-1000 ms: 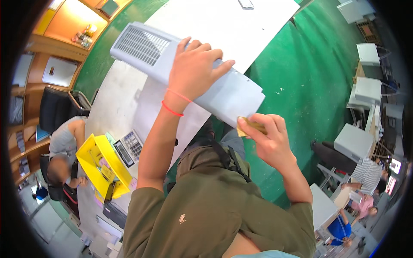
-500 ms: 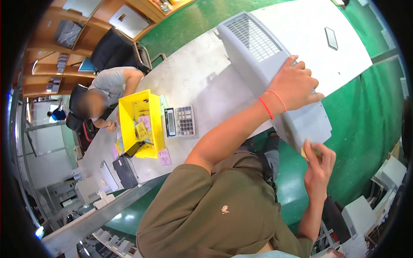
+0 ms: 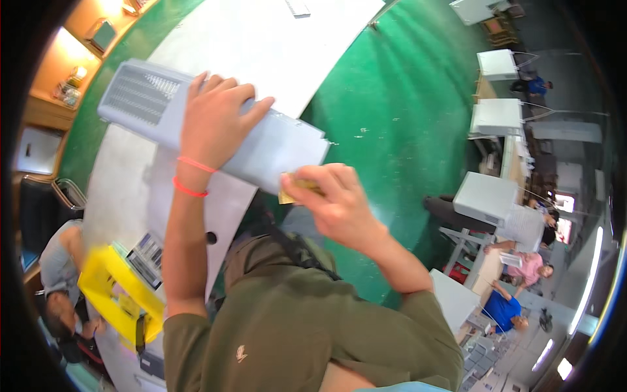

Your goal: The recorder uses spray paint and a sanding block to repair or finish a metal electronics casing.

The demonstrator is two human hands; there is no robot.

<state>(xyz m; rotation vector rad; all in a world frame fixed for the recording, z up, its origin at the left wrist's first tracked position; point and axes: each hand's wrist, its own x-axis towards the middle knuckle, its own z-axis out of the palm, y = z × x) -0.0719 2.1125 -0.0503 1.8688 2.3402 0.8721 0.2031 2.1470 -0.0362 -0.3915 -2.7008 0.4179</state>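
A long light-grey casing with a slotted grille at its far left end lies tilted across the edge of the white table. My left hand, with two red bands at its wrist, lies over the casing and grips its far edge. At the casing's near right corner, my right hand pinches a small yellow piece against the edge. Fingers partly cover that piece, so its exact kind does not show.
A yellow basket and a blurred calculator are on the table at the lower left, beside a seated person in grey. Across the green floor, white box-shaped units line a bench, with people near it.
My view has swung right, so table and basket appear further left. My left hand stays on the casing. My right hand still holds the yellow piece at the corner.
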